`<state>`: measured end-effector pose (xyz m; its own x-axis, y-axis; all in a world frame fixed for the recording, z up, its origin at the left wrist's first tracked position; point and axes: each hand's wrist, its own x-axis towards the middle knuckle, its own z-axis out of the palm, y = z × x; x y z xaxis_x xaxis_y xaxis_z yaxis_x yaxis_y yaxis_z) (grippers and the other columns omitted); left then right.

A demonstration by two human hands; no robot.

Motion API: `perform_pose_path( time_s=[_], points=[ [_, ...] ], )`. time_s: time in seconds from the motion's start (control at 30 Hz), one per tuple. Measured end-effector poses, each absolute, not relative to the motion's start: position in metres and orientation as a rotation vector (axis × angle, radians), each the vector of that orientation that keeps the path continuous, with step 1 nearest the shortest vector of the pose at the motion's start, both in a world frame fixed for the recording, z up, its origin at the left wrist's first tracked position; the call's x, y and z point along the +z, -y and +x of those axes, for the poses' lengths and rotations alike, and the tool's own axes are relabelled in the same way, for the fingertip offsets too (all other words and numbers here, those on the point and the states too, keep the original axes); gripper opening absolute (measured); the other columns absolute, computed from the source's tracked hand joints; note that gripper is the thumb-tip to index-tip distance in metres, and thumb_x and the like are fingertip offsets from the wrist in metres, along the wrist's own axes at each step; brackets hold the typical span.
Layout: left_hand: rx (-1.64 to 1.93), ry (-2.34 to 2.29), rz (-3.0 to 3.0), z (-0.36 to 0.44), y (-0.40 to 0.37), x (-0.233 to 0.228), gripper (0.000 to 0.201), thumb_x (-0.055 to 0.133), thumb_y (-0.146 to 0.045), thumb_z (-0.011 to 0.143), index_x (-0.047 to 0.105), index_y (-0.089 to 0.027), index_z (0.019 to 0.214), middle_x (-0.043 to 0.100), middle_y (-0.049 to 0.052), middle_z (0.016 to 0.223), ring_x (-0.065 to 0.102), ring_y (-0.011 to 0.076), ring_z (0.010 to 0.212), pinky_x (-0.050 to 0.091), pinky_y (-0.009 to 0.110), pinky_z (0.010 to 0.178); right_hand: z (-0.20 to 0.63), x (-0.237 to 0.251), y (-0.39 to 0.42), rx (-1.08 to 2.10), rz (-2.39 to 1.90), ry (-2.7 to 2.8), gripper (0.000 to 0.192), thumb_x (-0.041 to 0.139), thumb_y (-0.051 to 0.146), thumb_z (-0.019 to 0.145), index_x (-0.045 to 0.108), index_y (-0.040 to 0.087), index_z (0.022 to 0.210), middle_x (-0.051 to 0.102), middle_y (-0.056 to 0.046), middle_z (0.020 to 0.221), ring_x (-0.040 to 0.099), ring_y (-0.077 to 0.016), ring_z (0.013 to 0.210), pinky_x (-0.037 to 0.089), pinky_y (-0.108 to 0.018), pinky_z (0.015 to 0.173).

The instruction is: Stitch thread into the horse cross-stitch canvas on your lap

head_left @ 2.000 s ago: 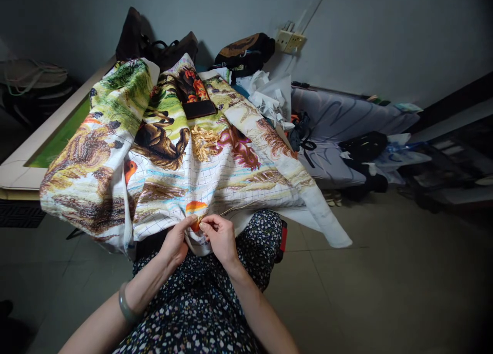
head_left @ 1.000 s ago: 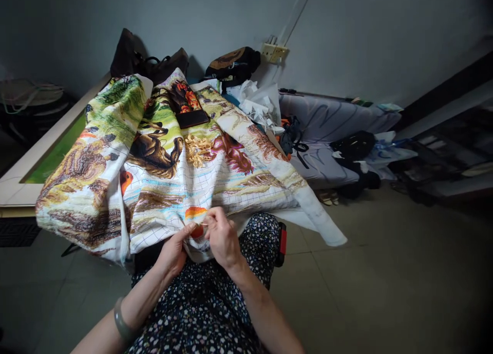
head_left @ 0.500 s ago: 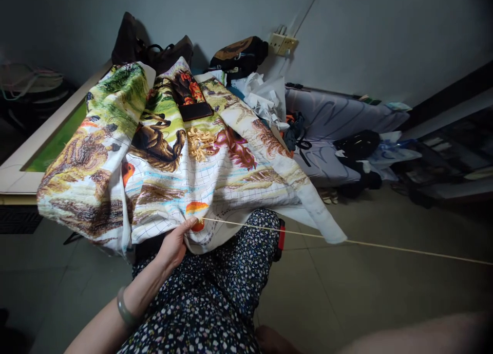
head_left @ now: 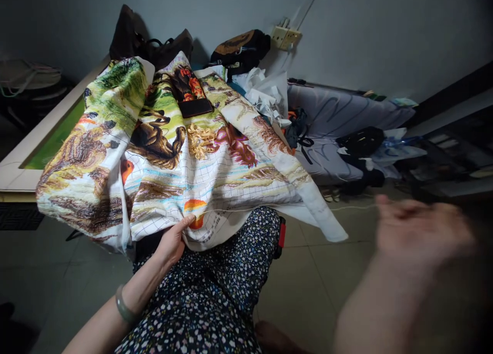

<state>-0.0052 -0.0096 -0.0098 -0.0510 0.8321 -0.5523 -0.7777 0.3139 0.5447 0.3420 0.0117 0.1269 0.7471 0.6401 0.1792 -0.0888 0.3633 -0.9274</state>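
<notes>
A large cross-stitch cloth [head_left: 173, 153] with horses and green landscape is draped from a table over my lap. My left hand [head_left: 172, 242] grips the cloth's lower edge, thumb beside an orange stitched patch [head_left: 193, 206]. My right hand [head_left: 418, 230] is blurred in the air far out to the right, fingers curled. A thin pale thread [head_left: 292, 209] runs from the cloth near the orange patch across to that hand. No needle can be made out in the blur. A green bangle [head_left: 122, 303] sits on my left wrist.
A dark flat wallet-like case [head_left: 197, 108] lies on the cloth. A framed green picture [head_left: 17, 171] is at the left. Bags [head_left: 154, 45] and a black-brown pouch [head_left: 239, 48] stand at the wall under a socket [head_left: 287, 35]. Grey bedding [head_left: 339, 117] lies right; tiled floor below.
My right hand left the stitch spot, pulled the thread out far to the right past the frame edge, and has now come back into view at the right. My left hand stayed on the cloth.
</notes>
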Motion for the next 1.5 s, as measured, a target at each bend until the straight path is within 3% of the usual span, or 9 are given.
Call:
perform_pose_path(
  time_s=[0.13, 0.23, 0.3, 0.53, 0.63, 0.93, 1.07, 1.23, 1.5],
  points=[
    [1.297, -0.949, 0.061, -0.004, 0.01, -0.009, 0.043, 0.077, -0.01, 0.063, 0.069, -0.011, 0.106, 0.074, 0.011, 0.099, 0.066, 0.0251, 0.104, 0.05, 0.035, 0.098, 0.269, 0.074, -0.018, 0.911, -1.133, 0.856, 0.011, 0.065, 0.026, 0.08, 0.056, 0.023, 0.074, 0.051, 0.007, 0.045, 0.045, -0.0076, 0.036, 0.046, -0.026, 0.049],
    [1.313, -0.968, 0.067, -0.005, 0.01, -0.008, 0.045, 0.079, -0.01, 0.061, 0.07, -0.011, 0.105, 0.075, 0.01, 0.097, 0.066, 0.0252, 0.103, 0.05, 0.035, 0.097, 0.198, 0.029, -0.006, 1.192, -1.253, 1.071, 0.019, 0.063, 0.031, 0.081, 0.057, 0.021, 0.095, 0.053, 0.008, 0.049, 0.044, -0.0075, 0.038, 0.034, -0.017, 0.038],
    [1.318, -0.97, 0.09, -0.005, 0.011, -0.008, 0.046, 0.08, -0.012, 0.06, 0.07, -0.011, 0.105, 0.075, 0.01, 0.097, 0.066, 0.0251, 0.104, 0.049, 0.035, 0.097, 0.164, 0.014, 0.002, 1.271, -1.3, 1.22, 0.023, 0.058, 0.031, 0.085, 0.059, 0.019, 0.104, 0.055, 0.006, 0.053, 0.046, -0.0082, 0.041, 0.035, -0.017, 0.038],
    [1.294, -0.953, 0.13, -0.004, 0.011, -0.013, 0.035, 0.082, -0.019, 0.059, 0.073, -0.01, 0.092, 0.075, 0.01, 0.09, 0.069, 0.0244, 0.091, 0.052, 0.036, 0.091, 0.123, 0.009, 0.003, 1.01, -1.349, 1.591, 0.015, 0.058, 0.026, 0.083, 0.071, 0.018, 0.085, 0.069, -0.006, 0.079, 0.062, -0.0153, 0.062, 0.05, -0.026, 0.059],
    [1.288, -0.959, 0.118, -0.005, 0.01, -0.014, 0.031, 0.082, -0.019, 0.058, 0.073, -0.009, 0.086, 0.075, 0.011, 0.084, 0.069, 0.0246, 0.09, 0.052, 0.035, 0.09, 0.116, 0.006, 0.001, 0.949, -1.402, 1.586, 0.013, 0.059, 0.027, 0.081, 0.07, 0.019, 0.079, 0.069, -0.005, 0.074, 0.062, -0.0175, 0.064, 0.049, -0.026, 0.058],
    [1.274, -0.992, 0.133, -0.004, 0.01, -0.011, 0.032, 0.083, -0.021, 0.057, 0.074, -0.01, 0.085, 0.075, 0.01, 0.087, 0.069, 0.0214, 0.082, 0.052, 0.033, 0.087, 0.112, 0.004, -0.005, 1.235, -1.316, 1.19, 0.013, 0.056, 0.026, 0.067, 0.054, 0.017, 0.058, 0.052, 0.003, 0.052, 0.038, -0.0085, 0.046, 0.032, -0.02, 0.044],
    [1.274, -0.97, 0.15, -0.003, 0.011, -0.011, 0.034, 0.083, -0.022, 0.058, 0.073, -0.009, 0.089, 0.075, 0.01, 0.091, 0.069, 0.0222, 0.087, 0.05, 0.034, 0.091, 0.122, 0.001, -0.002, 1.384, -1.216, 1.034, 0.015, 0.058, 0.027, 0.067, 0.053, 0.016, 0.058, 0.05, 0.004, 0.05, 0.03, -0.0061, 0.043, 0.024, -0.019, 0.042],
    [1.28, -0.963, 0.142, -0.002, 0.011, -0.012, 0.036, 0.082, -0.022, 0.06, 0.073, -0.009, 0.093, 0.075, 0.01, 0.094, 0.068, 0.0219, 0.09, 0.049, 0.034, 0.093, 0.128, 0.001, 0.0, 1.312, -1.263, 1.038, 0.026, 0.06, 0.038, 0.076, 0.058, 0.016, 0.062, 0.044, 0.005, 0.044, 0.04, -0.0089, 0.045, 0.033, -0.021, 0.047],
    [1.295, -0.975, 0.112, -0.003, 0.011, -0.014, 0.033, 0.082, -0.019, 0.059, 0.073, -0.008, 0.089, 0.075, 0.011, 0.089, 0.069, 0.0228, 0.087, 0.051, 0.035, 0.092, 0.116, 0.009, 0.0, 1.182, -1.316, 1.306, 0.023, 0.067, 0.036, 0.077, 0.066, 0.014, 0.072, 0.063, -0.001, 0.066, 0.052, -0.0116, 0.058, 0.042, -0.022, 0.056]
  ],
)
